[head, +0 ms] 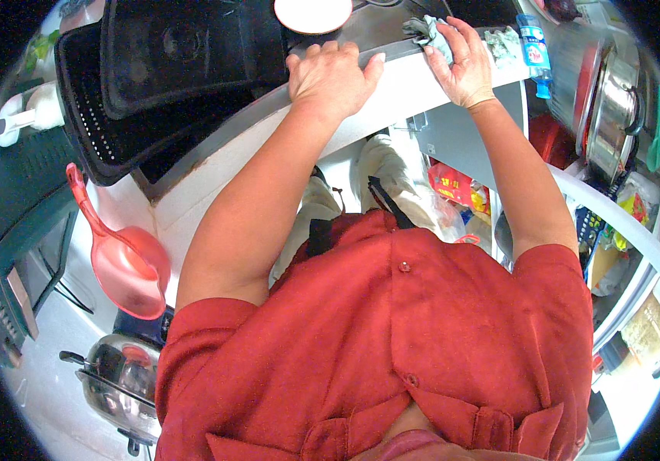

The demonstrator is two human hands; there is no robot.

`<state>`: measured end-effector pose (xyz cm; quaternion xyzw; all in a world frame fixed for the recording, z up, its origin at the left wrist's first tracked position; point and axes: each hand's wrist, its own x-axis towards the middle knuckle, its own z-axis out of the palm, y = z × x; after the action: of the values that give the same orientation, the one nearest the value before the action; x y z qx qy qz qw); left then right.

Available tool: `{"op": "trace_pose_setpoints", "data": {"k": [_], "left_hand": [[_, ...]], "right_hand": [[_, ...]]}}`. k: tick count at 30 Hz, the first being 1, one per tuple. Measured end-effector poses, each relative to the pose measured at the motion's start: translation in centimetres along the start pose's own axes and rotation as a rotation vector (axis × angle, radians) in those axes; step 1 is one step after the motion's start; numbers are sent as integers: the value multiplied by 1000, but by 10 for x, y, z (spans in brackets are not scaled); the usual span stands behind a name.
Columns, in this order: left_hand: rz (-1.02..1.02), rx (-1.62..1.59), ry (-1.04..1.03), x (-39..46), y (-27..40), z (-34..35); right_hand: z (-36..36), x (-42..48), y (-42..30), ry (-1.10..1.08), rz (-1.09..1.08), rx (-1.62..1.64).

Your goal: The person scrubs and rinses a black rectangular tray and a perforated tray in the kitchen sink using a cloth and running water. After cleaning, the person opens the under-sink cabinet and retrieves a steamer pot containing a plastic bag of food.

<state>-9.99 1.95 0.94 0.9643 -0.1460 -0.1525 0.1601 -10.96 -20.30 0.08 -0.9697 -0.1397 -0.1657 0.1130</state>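
My left hand (330,75) rests palm down on the front edge of the sink counter (399,75), thumb spread apart, holding nothing. Just beyond its fingers is a white round dish (313,11) with a reddish rim, cut off by the top of the view. My right hand (462,63) presses a crumpled grey-green cloth (431,34) against the sink's edge, between thumb and fingers. To its right, another crumpled pale green cloth (503,46) lies on the counter. A clear bottle with a blue label (533,49) stands beside that cloth.
Black plastic basins (163,57) are stacked at the left of the sink. A red plastic ladle (128,265) and a steel lidded pan (119,380) are on the left. An open cabinet door (462,138) stands below the counter; steel pots (612,109) are at right.
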Motion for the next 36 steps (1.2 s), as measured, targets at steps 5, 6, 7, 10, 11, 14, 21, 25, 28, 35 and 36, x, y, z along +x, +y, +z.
{"op": "trace_pose_setpoints", "data": {"k": [5, 6, 7, 10, 11, 14, 21, 25, 28, 35, 36], "left_hand": [[-15, -3, -7, 0, 0, 0], [-15, 5, 0, 0, 0, 1], [-11, 4, 3, 0, -1, 1], [-9, -2, 4, 0, 0, 0], [-11, -2, -4, -1, 0, -2], [-14, 1, -1, -1, 0, -1], [6, 3, 35, -3, -3, -1], [-3, 0, 53, -2, -2, 2], [-12, -18, 40, -4, -3, -2], [-46, -63, 16, -8, -1, -6], [-44, -61, 49, -9, -1, -3]], "right_hand": [[0, 1, -3, -13, 18, -2], [2, 0, 0, 1, 6, -5], [5, -2, 5, 15, -6, -7], [5, -2, 6, 30, 7, 22], [5, -2, 5, 30, 20, 38], [7, -2, 8, 35, 11, 37], [5, -1, 4, 36, 15, 62], [4, -2, 4, 20, 11, 50], [4, 0, 3, 38, -12, 72], [2, -2, 4, 7, -17, 97], [2, -2, 4, 8, -25, 101]]}}
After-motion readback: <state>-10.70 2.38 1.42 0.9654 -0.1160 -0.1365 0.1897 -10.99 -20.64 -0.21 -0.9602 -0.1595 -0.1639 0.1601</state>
